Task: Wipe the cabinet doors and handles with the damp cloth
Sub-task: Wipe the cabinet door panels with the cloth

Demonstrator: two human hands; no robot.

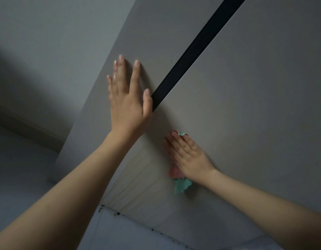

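The right hand (187,156) presses flat, fingers straight, on the damp cloth (179,179) against the lower cabinet door (237,105) — wiping is underway. The left hand (128,98), fingers spread, braces the neighbouring door (102,123) beside the black handle strip (192,55) — likely the next target.

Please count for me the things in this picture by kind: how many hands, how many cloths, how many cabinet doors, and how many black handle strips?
Hands: 2, left hand and right hand
Cloths: 1, the pink and green cloth
Cabinet doors: 2, left door and right door
Black handle strips: 1, black strip
Total: 6
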